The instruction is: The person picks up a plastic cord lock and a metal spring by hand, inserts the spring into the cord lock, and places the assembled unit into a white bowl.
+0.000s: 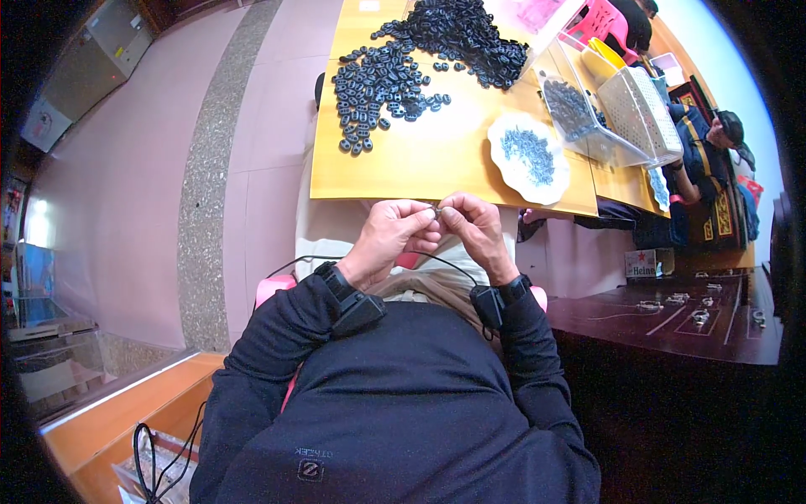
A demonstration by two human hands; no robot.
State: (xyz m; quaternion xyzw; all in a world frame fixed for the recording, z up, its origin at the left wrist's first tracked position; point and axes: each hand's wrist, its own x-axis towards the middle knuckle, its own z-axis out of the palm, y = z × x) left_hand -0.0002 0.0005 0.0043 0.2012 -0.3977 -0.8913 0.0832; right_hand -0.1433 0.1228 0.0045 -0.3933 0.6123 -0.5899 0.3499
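My left hand (392, 238) and my right hand (479, 234) meet just in front of the near table edge, both closed in a pinch. Between their fingertips is a small dark piece (437, 209), mostly covered by the fingers, so its kind does not show. Ahead of them on the yellow wooden table (403, 168) lie many small black oval pieces with two holes (369, 97), loosely spread. Behind these, more of them form a big heap (462, 34). A white scalloped plate (508, 172) with many thin grey metal bits stands right of my hands.
Beyond the plate stand a clear plastic bin (617, 151) holding black pieces, a white perforated basket (642, 109) and a yellow container (603, 57). Another person (701, 143) sits at the right. A dark table (672, 315) with small metal parts is at right. Thin cables run from my wrist devices.
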